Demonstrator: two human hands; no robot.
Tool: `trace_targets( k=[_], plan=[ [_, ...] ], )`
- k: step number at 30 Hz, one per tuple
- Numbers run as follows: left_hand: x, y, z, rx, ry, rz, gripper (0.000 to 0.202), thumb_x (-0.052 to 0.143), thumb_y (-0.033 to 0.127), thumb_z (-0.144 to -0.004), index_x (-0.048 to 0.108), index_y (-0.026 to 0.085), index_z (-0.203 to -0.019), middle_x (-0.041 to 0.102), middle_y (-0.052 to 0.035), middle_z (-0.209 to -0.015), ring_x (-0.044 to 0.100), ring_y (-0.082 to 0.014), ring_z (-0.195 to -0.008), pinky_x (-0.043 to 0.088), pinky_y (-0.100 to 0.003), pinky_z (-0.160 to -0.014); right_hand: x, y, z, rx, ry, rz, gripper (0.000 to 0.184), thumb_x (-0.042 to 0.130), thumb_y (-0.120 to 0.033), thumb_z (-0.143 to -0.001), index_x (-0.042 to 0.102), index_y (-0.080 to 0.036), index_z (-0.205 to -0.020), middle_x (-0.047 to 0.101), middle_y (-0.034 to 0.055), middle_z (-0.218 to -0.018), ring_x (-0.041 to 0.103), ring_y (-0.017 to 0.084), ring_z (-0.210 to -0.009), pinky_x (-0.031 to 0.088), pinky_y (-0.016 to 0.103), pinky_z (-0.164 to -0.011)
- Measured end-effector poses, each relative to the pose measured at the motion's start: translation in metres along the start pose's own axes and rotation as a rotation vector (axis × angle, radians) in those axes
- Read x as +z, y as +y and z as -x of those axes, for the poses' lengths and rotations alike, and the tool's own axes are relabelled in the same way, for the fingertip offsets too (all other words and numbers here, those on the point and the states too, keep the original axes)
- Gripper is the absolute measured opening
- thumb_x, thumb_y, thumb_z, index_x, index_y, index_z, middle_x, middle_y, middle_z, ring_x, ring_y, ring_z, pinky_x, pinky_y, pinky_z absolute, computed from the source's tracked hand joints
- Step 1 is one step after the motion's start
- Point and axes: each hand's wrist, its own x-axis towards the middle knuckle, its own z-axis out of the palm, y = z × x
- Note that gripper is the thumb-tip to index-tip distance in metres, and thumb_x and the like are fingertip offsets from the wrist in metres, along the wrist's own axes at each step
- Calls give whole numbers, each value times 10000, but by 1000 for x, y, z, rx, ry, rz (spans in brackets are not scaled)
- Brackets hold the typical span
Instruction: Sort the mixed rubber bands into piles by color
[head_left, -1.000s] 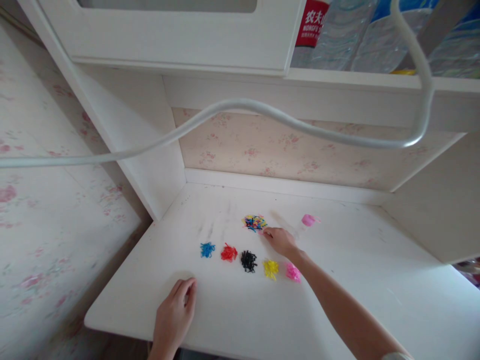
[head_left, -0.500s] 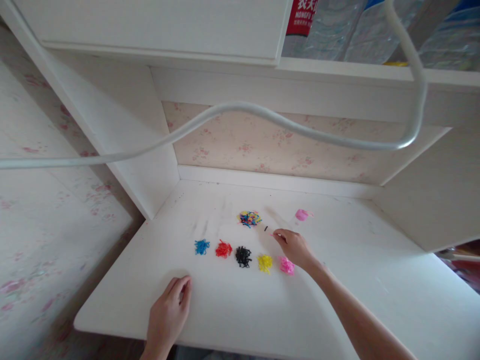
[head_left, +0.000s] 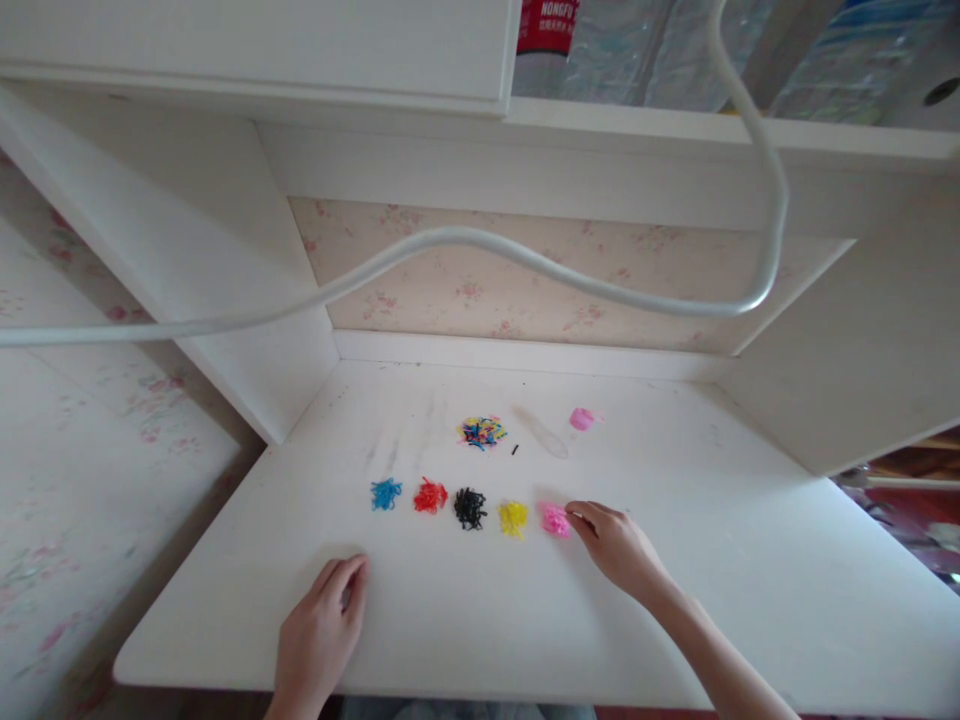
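My right hand [head_left: 616,545] has its thumb and fingers pinched at the right edge of a pile of pink rubber bands [head_left: 555,520]. What is between those fingertips is too small to make out. To the left of that pile, in a row, lie small heaps of yellow bands [head_left: 513,519], black bands [head_left: 469,509], red bands [head_left: 430,496] and blue bands [head_left: 386,494]. Behind the row sits a mixed-colour heap of bands [head_left: 482,432], with a single black band [head_left: 515,450] beside it. My left hand [head_left: 321,625] rests curled closed near the front edge, nothing visible in it.
A pink object [head_left: 582,419] lies at the back right of the white desk [head_left: 450,610]. A thick white cable [head_left: 540,262] crosses the view above the desktop. Overhead, a shelf [head_left: 675,118] holds plastic-wrapped bottles [head_left: 615,50]. White side panels flank the desk.
My right hand has moved from beside the mixed heap, with a pink bit at its fingertips, toward me to the pink pile. The view has shifted slightly; my left hand stays curled on the desk.
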Motion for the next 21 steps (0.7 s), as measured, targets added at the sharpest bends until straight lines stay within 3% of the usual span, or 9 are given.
trace_targets(
  k=[6,10,13,16,21],
  plan=[
    [-14,18,-15,66,-53,187,243,421,381,-903,611,230,-925,670,1,-841,614,-101,-632,485,-187,-598,2,5,4,13,37,-39,334,358,-380,-908,664,-293,-1009,704,6,-993,653,177,-862,453,273,-773],
    [-28,56,-44,109,-163,256,272,395,382,-914,625,240,-944,664,-7,-867,584,-99,-624,483,-213,-641,7,11,18,57,150,-130,354,370,-445,-903,668,-285,-1005,708,14,-983,656,177,-845,468,263,-750],
    [-31,90,-75,166,-250,256,311,363,375,-922,642,240,-945,669,-23,-922,596,-113,-679,482,-234,-673,19,18,36,169,237,-228,404,385,-528,-878,676,-260,-960,716,12,-818,650,158,-682,482,236,-646],
    [-18,118,-106,204,-334,167,304,374,330,-917,657,221,-899,674,-30,-923,615,-123,-787,466,-233,-754,36,23,56,309,270,-284,431,397,-570,-854,682,-258,-936,699,-7,-685,630,150,-576,483,221,-568],
    [23,141,-144,185,-406,20,228,449,305,-878,667,240,-868,673,-17,-961,624,-135,-842,448,-232,-748,52,22,70,340,328,-288,407,408,-554,-858,679,-273,-970,723,19,-933,674,175,-790,498,222,-687]
  ],
)
